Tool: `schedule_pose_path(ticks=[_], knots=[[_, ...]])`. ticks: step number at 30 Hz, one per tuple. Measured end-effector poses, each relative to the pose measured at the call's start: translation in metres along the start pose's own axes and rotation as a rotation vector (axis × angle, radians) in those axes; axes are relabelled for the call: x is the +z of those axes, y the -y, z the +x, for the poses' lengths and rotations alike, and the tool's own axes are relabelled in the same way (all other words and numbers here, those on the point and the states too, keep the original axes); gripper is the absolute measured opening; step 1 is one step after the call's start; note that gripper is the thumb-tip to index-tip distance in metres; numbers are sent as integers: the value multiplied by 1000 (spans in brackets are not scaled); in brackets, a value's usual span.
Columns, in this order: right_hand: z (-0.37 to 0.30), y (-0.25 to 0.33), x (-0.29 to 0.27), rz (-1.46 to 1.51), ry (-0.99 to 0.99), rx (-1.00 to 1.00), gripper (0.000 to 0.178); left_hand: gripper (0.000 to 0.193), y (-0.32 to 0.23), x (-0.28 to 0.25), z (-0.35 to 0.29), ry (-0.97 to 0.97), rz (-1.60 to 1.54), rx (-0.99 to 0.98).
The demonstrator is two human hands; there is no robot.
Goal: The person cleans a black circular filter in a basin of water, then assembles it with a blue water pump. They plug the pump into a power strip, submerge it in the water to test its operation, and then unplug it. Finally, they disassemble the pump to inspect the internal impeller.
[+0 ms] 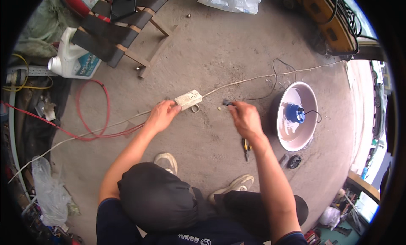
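Note:
My left hand [163, 115] grips the near left end of a white extension socket [188, 100], which lies on the concrete floor with a pale cord running from each end. To its right, my right hand [247, 120] pinches a small dark plug [227, 102] between thumb and fingers, apart from the socket. A thin black cable [275, 82] loops from near that hand to a pale basin [311, 124] on the right. In the basin's water sits a blue device [294, 113], perhaps a small pump. A small ring [195, 108], perhaps tape, lies beside the socket.
Yellow-and-black pliers [246, 150] and a round black part [294, 161] lie near my right forearm. A red hose [109, 105] coils at left. Beyond it stand a white jug [69, 54] and a dark slatted stool [105, 37]. A yellow machine [327, 20] stands far right.

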State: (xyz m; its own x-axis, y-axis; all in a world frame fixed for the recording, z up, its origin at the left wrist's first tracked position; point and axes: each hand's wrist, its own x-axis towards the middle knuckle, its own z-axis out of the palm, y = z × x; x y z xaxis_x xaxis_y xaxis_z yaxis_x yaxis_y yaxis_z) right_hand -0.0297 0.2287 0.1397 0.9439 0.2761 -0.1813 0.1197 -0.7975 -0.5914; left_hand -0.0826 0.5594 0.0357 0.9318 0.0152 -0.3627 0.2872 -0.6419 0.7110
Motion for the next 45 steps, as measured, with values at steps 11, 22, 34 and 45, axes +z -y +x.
schedule_pose_path(ticks=[11, 22, 34, 45], knots=[[-5, 17, 79, -229, 26, -41, 25, 67, -6, 49, 5, 38, -31, 142], [6, 12, 105, -295, 89, 33, 32, 54, -11, 47, -3, -11, 154, 199], [37, 15, 103, -432, 270, 137, 13, 54, -22, 59, 2, 46, 308, 232], [33, 9, 87, -120, 399, 183, 36, 49, -83, 26, 7, 188, 556, 310]])
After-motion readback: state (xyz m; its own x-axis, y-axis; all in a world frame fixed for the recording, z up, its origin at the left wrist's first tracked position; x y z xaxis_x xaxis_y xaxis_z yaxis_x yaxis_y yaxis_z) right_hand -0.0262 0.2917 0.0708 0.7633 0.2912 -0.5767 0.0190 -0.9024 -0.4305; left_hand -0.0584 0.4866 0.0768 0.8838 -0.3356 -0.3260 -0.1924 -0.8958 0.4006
